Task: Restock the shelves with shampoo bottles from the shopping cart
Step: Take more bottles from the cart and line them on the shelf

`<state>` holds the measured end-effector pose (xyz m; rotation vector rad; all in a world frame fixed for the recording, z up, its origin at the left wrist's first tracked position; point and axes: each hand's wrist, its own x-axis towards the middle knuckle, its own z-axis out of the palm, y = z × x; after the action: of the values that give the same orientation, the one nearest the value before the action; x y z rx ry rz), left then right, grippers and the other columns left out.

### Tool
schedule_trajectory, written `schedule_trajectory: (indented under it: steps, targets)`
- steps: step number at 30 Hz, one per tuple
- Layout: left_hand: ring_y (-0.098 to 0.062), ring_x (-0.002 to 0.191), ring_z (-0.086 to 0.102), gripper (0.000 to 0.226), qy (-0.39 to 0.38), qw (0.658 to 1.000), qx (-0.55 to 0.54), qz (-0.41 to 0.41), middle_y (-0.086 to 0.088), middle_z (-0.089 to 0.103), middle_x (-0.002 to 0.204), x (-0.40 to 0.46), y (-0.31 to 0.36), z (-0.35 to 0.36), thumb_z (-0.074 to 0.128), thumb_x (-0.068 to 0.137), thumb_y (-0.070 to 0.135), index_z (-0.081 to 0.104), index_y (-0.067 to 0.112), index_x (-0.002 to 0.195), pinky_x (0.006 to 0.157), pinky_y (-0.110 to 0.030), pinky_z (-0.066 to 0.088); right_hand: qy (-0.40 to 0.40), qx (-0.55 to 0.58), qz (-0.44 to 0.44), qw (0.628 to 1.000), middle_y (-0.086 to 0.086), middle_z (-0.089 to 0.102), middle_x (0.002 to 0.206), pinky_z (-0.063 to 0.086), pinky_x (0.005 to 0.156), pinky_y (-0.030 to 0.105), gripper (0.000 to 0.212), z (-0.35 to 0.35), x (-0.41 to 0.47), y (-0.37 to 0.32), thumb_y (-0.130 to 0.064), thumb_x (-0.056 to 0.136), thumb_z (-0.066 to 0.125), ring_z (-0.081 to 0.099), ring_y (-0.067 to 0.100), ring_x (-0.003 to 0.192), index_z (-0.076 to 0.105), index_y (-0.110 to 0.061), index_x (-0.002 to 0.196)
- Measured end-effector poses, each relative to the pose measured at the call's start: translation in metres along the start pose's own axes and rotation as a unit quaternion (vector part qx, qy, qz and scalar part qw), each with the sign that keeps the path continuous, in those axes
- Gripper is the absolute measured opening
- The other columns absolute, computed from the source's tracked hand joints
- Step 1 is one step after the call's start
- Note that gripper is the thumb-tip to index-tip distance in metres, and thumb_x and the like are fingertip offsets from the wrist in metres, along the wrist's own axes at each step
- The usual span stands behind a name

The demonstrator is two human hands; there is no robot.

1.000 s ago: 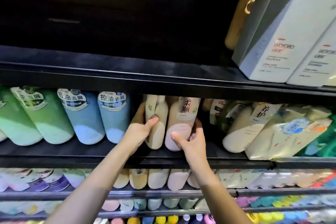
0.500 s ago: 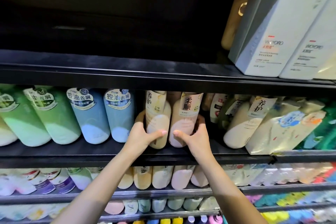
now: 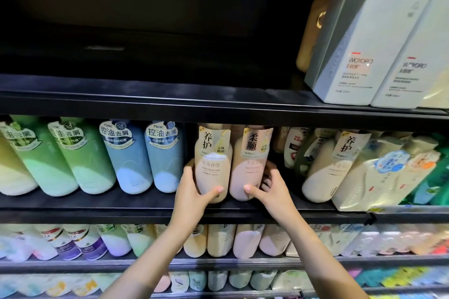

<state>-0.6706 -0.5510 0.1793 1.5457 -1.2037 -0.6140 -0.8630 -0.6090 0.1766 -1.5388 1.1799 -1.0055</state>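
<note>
Two shampoo bottles stand side by side on the middle shelf (image 3: 145, 204). My left hand (image 3: 194, 192) grips the cream bottle (image 3: 212, 162) from its left side, thumb across the lower front. My right hand (image 3: 269, 189) grips the pink bottle (image 3: 247, 165) from its right side, thumb on its base. Both bottles stand upright with their labels facing me, and they touch each other. The shopping cart is out of view.
Blue bottles (image 3: 145, 158) and green bottles (image 3: 68, 160) line the shelf to the left. A leaning cream bottle (image 3: 328, 167) and refill pouches (image 3: 379, 175) crowd the right. Large white bottles (image 3: 364, 51) stand on the upper shelf (image 3: 170, 102); its left part is dark. Lower shelves hold several bottles.
Both hands have turned the two bottles so their labels face forward and set them upright. The camera has moved closer and slightly up.
</note>
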Motion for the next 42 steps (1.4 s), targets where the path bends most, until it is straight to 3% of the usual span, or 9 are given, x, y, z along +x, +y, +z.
schedule_trajectory:
  steps: [4, 11, 16, 19, 22, 27, 31, 35, 42]
  targets:
    - [-0.017, 0.091, 0.053, 0.054, 0.074, 0.997, 0.026, 0.0, 0.001, 0.057, 0.098, -0.002, 0.005, 0.013, 0.083, 0.067, 0.029, 0.041, 0.014, 0.097, 0.075, -0.033, 0.046, 0.01, -0.03, 0.001, 1.0, -0.001, 0.06, 0.121, 0.044, 0.104, 0.041, 0.051, 0.001, 0.001, 0.002, -0.011, 0.078, 0.076, 0.056, 0.015, 0.115, 0.046, -0.038, 0.109]
    - [-0.026, 0.086, 0.048, 0.041, 0.101, 0.993, 0.035, -0.044, -0.012, 0.051, 0.092, 0.011, 0.006, 0.031, 0.075, 0.078, 0.029, 0.042, 0.01, 0.093, 0.075, -0.035, 0.04, 0.018, -0.05, -0.008, 0.999, -0.002, 0.059, 0.12, 0.046, 0.099, 0.033, 0.052, 0.012, 0.009, 0.003, -0.012, 0.084, 0.069, 0.057, 0.013, 0.113, 0.043, -0.02, 0.128]
    - [-0.035, 0.087, 0.05, 0.027, 0.096, 0.99, 0.068, -0.082, -0.017, 0.048, 0.086, 0.018, 0.002, 0.04, 0.061, 0.089, 0.021, 0.043, 0.005, 0.079, 0.078, -0.04, 0.039, 0.035, -0.147, 0.035, 0.988, -0.002, 0.046, 0.071, 0.037, 0.064, 0.022, 0.03, 0.024, 0.015, -0.006, -0.02, 0.094, 0.058, 0.05, 0.018, 0.077, 0.042, -0.014, 0.069]
    - [-0.037, 0.084, 0.05, 0.034, 0.086, 0.987, 0.106, -0.081, -0.024, 0.052, 0.084, 0.022, -0.001, 0.043, 0.056, 0.092, 0.026, 0.048, -0.001, 0.074, 0.076, -0.042, 0.039, 0.035, -0.135, 0.031, 0.99, 0.013, 0.063, 0.084, 0.048, 0.08, 0.025, 0.017, 0.029, 0.023, -0.006, -0.012, 0.095, 0.054, 0.06, 0.024, 0.086, 0.057, -0.001, 0.084]
    - [-0.036, 0.085, 0.05, 0.038, 0.085, 0.984, 0.121, -0.095, -0.023, 0.05, 0.083, 0.019, -0.005, 0.044, 0.055, 0.093, 0.031, 0.045, 0.001, 0.073, 0.075, -0.041, 0.037, 0.025, -0.129, 0.04, 0.991, 0.015, 0.062, 0.093, 0.047, 0.089, 0.036, 0.023, 0.034, 0.025, -0.002, -0.012, 0.095, 0.053, 0.056, 0.024, 0.091, 0.059, 0.008, 0.104]
    - [-0.035, 0.095, 0.051, 0.048, 0.107, 0.976, 0.167, -0.093, -0.023, 0.055, 0.095, 0.017, -0.002, 0.046, 0.074, 0.078, 0.031, 0.052, -0.007, 0.098, 0.085, -0.044, 0.045, 0.042, -0.169, 0.032, 0.984, -0.01, 0.041, 0.052, 0.032, 0.05, 0.016, 0.043, 0.035, 0.024, 0.011, -0.027, 0.088, 0.066, 0.04, 0.007, 0.052, 0.041, -0.021, 0.054]
    - [-0.038, 0.096, 0.052, 0.039, 0.115, 0.974, 0.167, -0.105, -0.022, 0.053, 0.097, 0.017, -0.004, 0.049, 0.071, 0.08, 0.022, 0.05, -0.005, 0.099, 0.086, -0.046, 0.045, 0.058, -0.159, 0.027, 0.985, -0.001, 0.06, 0.07, 0.045, 0.066, 0.029, 0.033, 0.037, 0.027, 0.011, -0.033, 0.083, 0.07, 0.056, 0.019, 0.069, 0.058, -0.003, 0.076]
    - [-0.036, 0.094, 0.05, 0.033, 0.102, 0.972, 0.192, -0.091, -0.021, 0.05, 0.095, 0.016, -0.011, 0.051, 0.065, 0.087, 0.024, 0.048, -0.004, 0.092, 0.085, -0.043, 0.042, 0.038, -0.215, 0.044, 0.975, -0.006, 0.039, 0.049, 0.029, 0.059, 0.026, 0.051, 0.036, 0.028, 0.013, -0.037, 0.088, 0.065, 0.042, 0.018, 0.056, 0.037, -0.018, 0.049]
    - [-0.035, 0.091, 0.048, 0.025, 0.1, 0.964, 0.241, -0.054, -0.019, 0.048, 0.089, 0.015, -0.014, 0.053, 0.061, 0.089, 0.019, 0.049, -0.002, 0.089, 0.086, -0.045, 0.041, 0.009, -0.272, 0.023, 0.962, -0.002, 0.042, 0.054, 0.03, 0.061, 0.029, 0.052, 0.036, 0.027, 0.014, -0.05, 0.089, 0.057, 0.043, 0.022, 0.063, 0.046, -0.011, 0.058]
